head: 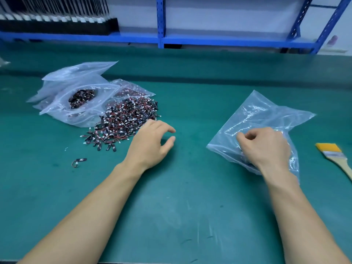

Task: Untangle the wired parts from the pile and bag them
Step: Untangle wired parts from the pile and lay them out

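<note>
We are stretching both bare forearms forward across the green mat [190, 206], the left one angling in from the lower left and the right one running almost straight up from the lower right. Our left hand [152, 141] is hovering palm down just beside the right edge of the pile of wired parts [125, 122], its fingers loosely bent and spread, thumb apart from the forefinger, holding nothing. Whether its knuckles are brushing the nearest wires we cannot tell. Our right hand [264, 147] is lying on the clear bag [266, 115] at the right, fingers curled tight and bunching the plastic in a grip; dark parts are showing faintly through the film below the knuckles. The pile is sitting left of centre, a tangle of black pieces with red wires and white plugs, leaning against a filled bag [82, 100] whose mouth is gaping open on more of the same parts. One stray wired part [80, 161] is lying alone, nearer to us than the pile. A brush [335, 159] with yellow bristles is resting at the far right, near the clear bag but not touching it. A blue rack [161, 21] is standing behind the table.
</note>
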Demonstrator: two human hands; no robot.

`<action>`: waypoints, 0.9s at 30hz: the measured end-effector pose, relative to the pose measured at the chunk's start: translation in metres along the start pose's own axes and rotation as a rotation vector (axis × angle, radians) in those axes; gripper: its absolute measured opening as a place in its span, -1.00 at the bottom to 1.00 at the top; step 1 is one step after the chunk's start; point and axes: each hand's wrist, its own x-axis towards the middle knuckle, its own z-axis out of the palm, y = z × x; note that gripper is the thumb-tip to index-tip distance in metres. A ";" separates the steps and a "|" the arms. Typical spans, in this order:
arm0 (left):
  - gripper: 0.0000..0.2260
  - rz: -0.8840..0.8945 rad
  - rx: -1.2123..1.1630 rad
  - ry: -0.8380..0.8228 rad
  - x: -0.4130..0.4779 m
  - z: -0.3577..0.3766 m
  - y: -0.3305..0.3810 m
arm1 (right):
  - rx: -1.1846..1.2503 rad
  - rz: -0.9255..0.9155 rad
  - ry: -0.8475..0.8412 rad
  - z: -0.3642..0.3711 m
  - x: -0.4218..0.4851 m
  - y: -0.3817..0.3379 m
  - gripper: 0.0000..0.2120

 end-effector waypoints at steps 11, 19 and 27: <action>-0.65 -0.110 0.162 -0.199 0.003 0.008 -0.017 | 0.089 -0.600 -0.226 0.051 -0.024 -0.071 -0.75; -0.80 -0.008 -0.263 -0.122 0.002 -0.001 -0.016 | -0.029 -0.266 -0.260 0.060 -0.001 -0.057 -0.84; -0.64 -0.218 0.078 -0.192 0.010 -0.001 -0.035 | 0.068 -0.233 -0.196 0.049 0.005 -0.046 -0.93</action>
